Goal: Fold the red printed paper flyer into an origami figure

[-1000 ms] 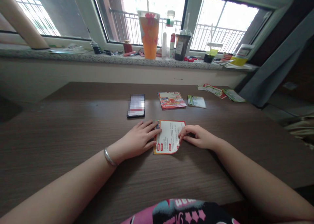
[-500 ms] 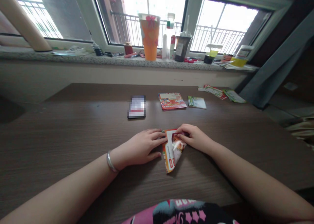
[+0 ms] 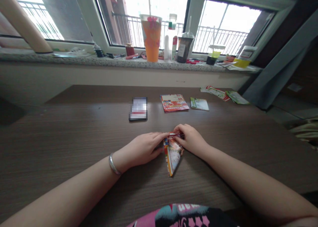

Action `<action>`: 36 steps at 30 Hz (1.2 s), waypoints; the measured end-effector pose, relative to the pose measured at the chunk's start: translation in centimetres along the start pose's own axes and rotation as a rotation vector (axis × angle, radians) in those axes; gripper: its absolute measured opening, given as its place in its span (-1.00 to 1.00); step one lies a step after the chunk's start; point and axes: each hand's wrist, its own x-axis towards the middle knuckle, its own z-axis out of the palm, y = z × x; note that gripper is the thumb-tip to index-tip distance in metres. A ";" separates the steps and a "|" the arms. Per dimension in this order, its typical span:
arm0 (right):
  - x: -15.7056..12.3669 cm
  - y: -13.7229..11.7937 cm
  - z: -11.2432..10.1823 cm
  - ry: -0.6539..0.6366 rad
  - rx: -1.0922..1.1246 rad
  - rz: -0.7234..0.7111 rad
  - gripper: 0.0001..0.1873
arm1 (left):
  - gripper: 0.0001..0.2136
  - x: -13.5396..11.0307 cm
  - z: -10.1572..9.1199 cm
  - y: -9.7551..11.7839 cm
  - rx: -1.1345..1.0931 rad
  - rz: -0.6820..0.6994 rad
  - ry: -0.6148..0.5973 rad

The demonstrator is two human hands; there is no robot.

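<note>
A glossy printed paper leaflet (image 3: 174,154) lies on the table in front of me, folded over into a narrow shape that tapers to a point towards me. My left hand (image 3: 142,148), with a silver bangle at the wrist, holds its upper left edge, fingertips on top and the thumb at the side. At the upper right, my right hand (image 3: 190,138) pinches the folded-over side between thumb and fingers. Part of the leaflet's top edge is hidden by the fingers.
A phone-like object (image 3: 138,109), blurred out, lies beyond my left hand. Further right are a stack of red leaflets (image 3: 174,103), a smaller stack of cards (image 3: 199,104) and more leaflets (image 3: 237,97). Cups, including an orange one (image 3: 152,38), and bottles line the windowsill (image 3: 111,62).
My right hand has moved left with the leaflet's right side, folding it further over, so the leaflet is narrower. My left fingers have drawn together at its upper left edge.
</note>
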 end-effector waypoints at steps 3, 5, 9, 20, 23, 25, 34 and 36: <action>0.1 0.1 0.2 0.002 -0.003 -0.074 -0.99 | -0.60 0.0 0.4 -0.2 0.061 0.043 -0.002; 0.2 0.1 0.2 0.003 -0.005 -0.096 -0.97 | -0.63 -0.1 0.6 -0.3 0.085 0.062 -0.001; 0.3 0.1 0.2 0.012 -0.004 -0.090 -0.94 | -0.65 -0.1 0.9 -0.3 0.111 0.067 0.017; -0.6 1.0 -1.7 -0.151 -0.079 -0.326 -0.71 | -0.67 -0.1 1.0 0.1 0.159 -0.026 0.035; -0.8 0.9 -1.8 -0.177 -0.099 -0.364 -0.65 | -0.67 0.0 1.2 -0.1 0.143 -0.097 0.073; -0.8 0.7 -1.6 -0.181 -0.111 -0.378 -0.62 | -0.67 0.0 1.5 -0.3 0.154 -0.171 0.125; -0.7 -0.6 -1.1 -0.199 -0.187 -0.414 -0.59 | -0.64 0.2 2.0 -0.9 0.200 -0.395 0.177; -0.7 -0.8 -1.0 -0.191 -0.200 -0.413 -0.59 | -0.64 0.3 2.1 -1.0 0.165 -0.422 0.178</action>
